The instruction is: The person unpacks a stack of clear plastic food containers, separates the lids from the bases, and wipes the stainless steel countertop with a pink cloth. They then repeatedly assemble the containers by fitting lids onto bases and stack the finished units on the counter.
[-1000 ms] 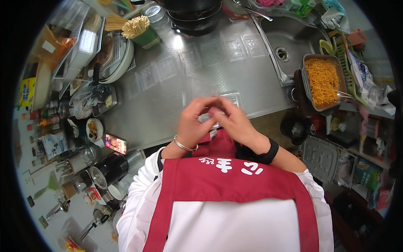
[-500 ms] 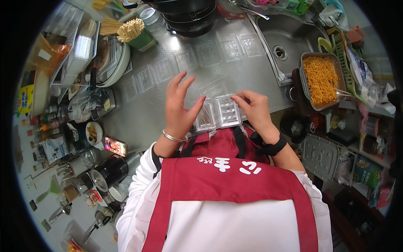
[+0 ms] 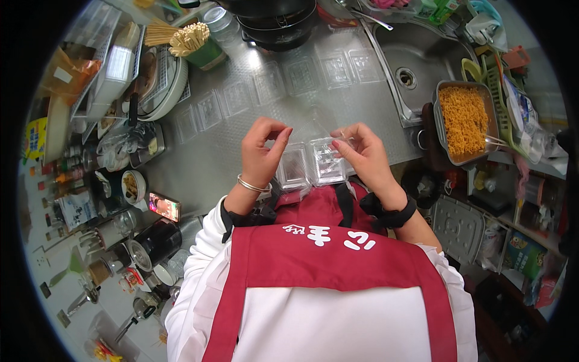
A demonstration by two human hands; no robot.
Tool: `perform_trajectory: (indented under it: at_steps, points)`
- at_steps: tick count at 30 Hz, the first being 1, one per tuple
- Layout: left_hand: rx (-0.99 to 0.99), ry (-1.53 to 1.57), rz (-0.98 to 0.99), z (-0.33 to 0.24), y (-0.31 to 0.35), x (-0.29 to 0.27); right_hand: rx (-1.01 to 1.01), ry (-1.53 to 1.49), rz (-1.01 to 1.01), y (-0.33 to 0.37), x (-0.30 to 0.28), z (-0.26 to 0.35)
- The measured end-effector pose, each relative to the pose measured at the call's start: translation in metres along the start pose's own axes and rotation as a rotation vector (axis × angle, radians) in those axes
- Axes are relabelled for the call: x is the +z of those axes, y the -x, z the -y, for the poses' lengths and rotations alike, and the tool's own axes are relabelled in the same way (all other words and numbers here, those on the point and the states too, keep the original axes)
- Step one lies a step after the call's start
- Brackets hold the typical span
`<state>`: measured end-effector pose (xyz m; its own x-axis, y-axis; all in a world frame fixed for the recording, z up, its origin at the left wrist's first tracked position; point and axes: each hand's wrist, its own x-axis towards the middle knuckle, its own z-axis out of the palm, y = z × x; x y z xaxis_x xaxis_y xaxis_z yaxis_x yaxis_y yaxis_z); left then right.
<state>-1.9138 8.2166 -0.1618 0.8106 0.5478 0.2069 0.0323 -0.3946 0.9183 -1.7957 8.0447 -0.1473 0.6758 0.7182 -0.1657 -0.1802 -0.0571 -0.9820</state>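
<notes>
Two clear plastic containers stand side by side at the counter's near edge, a left one [image 3: 294, 166] and a right one [image 3: 329, 163]. My right hand [image 3: 366, 154] pinches clear plastic at the far right corner of the right container. My left hand [image 3: 260, 151] is held just beyond the left container, thumb and fingers drawn together. Whether thin clear plastic lies between those fingertips is too faint to make out. Another transparent piece [image 3: 319, 120] shows dimly between my hands.
Several clear containers [image 3: 269, 82] form a curved row across the steel counter [image 3: 181, 160]. Chopsticks in a green holder [image 3: 208, 54] and a black pot [image 3: 280, 30] stand behind. At right are a sink [image 3: 416, 54] and a tray of orange noodles [image 3: 463, 117]; a phone [image 3: 164, 207] is at left.
My left hand has gone from spread fingers to a closed pinch, a little lower. My right hand has shifted slightly left and down, its fingers now reaching over the right container's corner.
</notes>
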Motion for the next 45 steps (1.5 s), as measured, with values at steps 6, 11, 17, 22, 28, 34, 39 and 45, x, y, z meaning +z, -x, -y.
perform_trajectory:
  at_steps: [6,11,17,22,28,34,39,45]
  points:
    - [0.25,-0.299,-0.281,-0.022,-0.003,0.014,-0.388,0.647,-0.109,0.002,0.005,-0.002]
    - [-0.358,0.552,-0.07,-0.041,0.002,0.028,-0.685,0.905,-0.054,0.007,0.02,-0.004]
    - [-0.631,0.886,-0.037,-0.04,-0.002,0.024,-0.726,0.786,-0.032,0.012,0.029,-0.006]
    - [-0.698,1.055,0.003,-0.037,0.002,0.024,-0.722,0.762,0.011,0.015,0.029,-0.006]
    - [-0.674,1.063,0.072,-0.035,0.004,0.021,-0.709,0.703,0.011,0.015,0.029,-0.004]
    - [-0.669,1.096,0.084,-0.036,0.006,0.021,-0.695,0.676,0.003,0.017,0.029,-0.004]
    - [-0.664,1.12,0.082,-0.036,0.005,0.021,-0.704,0.684,0.002,0.017,0.028,-0.007]
    - [-0.642,1.042,0.06,-0.035,0.003,0.023,-0.706,0.725,0.006,0.017,0.027,-0.008]
